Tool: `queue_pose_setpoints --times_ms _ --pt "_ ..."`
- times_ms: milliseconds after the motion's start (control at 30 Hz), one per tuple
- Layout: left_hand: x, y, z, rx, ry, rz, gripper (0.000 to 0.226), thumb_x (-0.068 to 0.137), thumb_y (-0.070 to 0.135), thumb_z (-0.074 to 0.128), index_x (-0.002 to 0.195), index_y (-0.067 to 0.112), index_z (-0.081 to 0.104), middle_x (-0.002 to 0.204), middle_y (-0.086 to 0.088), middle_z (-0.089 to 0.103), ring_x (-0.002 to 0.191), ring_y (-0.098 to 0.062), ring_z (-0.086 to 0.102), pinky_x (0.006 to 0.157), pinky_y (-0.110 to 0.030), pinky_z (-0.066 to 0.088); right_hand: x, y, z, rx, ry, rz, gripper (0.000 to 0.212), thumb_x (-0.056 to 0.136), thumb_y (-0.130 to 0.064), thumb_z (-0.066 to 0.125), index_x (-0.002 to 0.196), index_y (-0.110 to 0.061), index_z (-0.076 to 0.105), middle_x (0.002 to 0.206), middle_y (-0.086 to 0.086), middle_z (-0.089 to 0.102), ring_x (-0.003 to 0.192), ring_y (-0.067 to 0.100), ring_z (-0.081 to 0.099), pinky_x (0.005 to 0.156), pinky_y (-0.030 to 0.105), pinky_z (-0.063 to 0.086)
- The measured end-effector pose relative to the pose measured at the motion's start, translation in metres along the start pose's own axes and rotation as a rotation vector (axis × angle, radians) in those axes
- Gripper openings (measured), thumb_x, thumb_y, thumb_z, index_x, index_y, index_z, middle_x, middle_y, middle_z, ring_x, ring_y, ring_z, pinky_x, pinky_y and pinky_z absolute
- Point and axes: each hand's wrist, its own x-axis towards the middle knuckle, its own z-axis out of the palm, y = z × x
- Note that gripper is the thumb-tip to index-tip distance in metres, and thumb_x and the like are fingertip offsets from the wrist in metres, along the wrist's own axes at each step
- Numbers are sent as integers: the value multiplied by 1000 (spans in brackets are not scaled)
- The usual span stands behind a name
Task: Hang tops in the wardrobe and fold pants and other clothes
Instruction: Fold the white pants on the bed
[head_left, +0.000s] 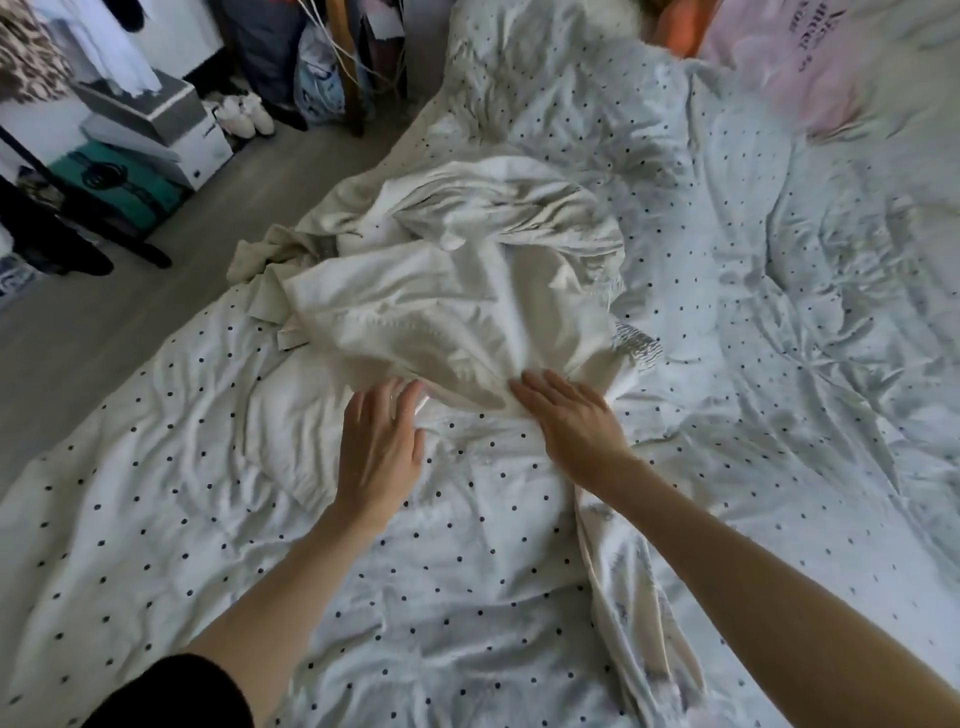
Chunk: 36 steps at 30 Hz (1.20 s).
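Bedroom w/ a grey floor along the left side of the frame; most of the pic is a bed covered by a white duvet w/ small dark dots, badly wrinkled. On it, center frame, lies a crumpled heap of cream-white cloth, bunched and twisted; can't tell what kind of garment it is. Another pale strip of fabric runs from under my right wrist down toward the bottom edge.

My left hand is just below-left of the heap, palm down, fingers straight and spread, holding nothing; its fingertips are right at the near hem, blurred, so can't tell if they touch. My right hand is at the heap's lower edge, center-right, fingers stretched flat and lying on the cloth, not curled round it. A black sleeve shows at lower left on my left arm.

Upper left of the frame: stacked boxes, one grey, one white, one teal, plus a pair of white shoes on the floor beside them. Clothes hang at the top left corner. Upper right: a pink pillow w/ dark lettering, blurred, and sth orange next to it.
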Motion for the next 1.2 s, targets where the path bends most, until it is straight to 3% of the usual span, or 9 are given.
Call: queue_pose_setpoints --times_ms 133,233,300,433,633,867,967,1067,1200 --pt "6 35 -28 57 -22 127 88 53 13 83 133 14 46 126 -23 50 110 -41 52 92 -51 44 -54 7 -16 86 -19 3 55 97 -3 36 146 -29 30 153 -9 27 142 13 24 112 30 21" --pt "-6 67 -39 -108 -61 278 49 60 -7 71 106 7 68 110 -14 64 103 -36 61 86 -42 49 -90 9 -24 92 -42 -18 52 98 -7 36 146 -29 32 154 -10 27 142 13 24 111 29 20" --pt "-24 82 -41 -221 -227 277 36 70 -15 58 97 7 69 94 -10 68 88 -32 65 74 -32 47 -113 9 -21 63 -72 -46 48 98 -10 38 144 -28 36 152 -11 30 141 13 27 110 30 22" --pt "-64 95 -41 -118 -617 191 40 89 0 42 116 18 64 101 -10 69 95 -28 62 74 -31 47 -168 3 -6 59 -233 -55 46 99 -10 36 142 -27 38 150 -10 32 139 13 29 110 34 27" --pt "-118 110 -51 -113 -878 232 32 93 8 39 102 15 69 100 -7 70 90 -24 62 71 -30 46 -216 -7 8 29 -490 26 45 93 -7 39 134 -25 50 139 1 49 123 23 51 101 40 42" --pt "-161 109 -62 -72 -1023 242 30 91 8 40 97 12 69 93 -9 68 84 -26 59 65 -27 35 -211 22 16 335 -141 446 44 98 -21 42 141 -14 35 149 9 34 132 26 36 105 45 37" --pt "-165 97 -68 -56 -1122 214 29 93 11 41 102 15 68 92 -8 66 81 -23 56 68 -27 36 -194 26 31 451 -153 655 61 95 -35 49 146 -14 21 155 8 15 141 30 18 111 49 28" --pt "-150 86 -73 -40 -1046 195 28 95 15 41 95 38 58 102 -1 62 96 -21 56 78 -27 42 -178 38 42 446 -261 786 49 95 -45 45 135 -17 41 140 10 41 127 31 42 106 51 35" --pt "-134 91 -74 -119 -684 188 35 97 14 42 126 24 59 130 8 57 119 -12 52 96 -29 42 -187 24 63 553 -127 816 31 98 -26 42 124 -16 55 125 13 51 109 32 54 100 51 39"
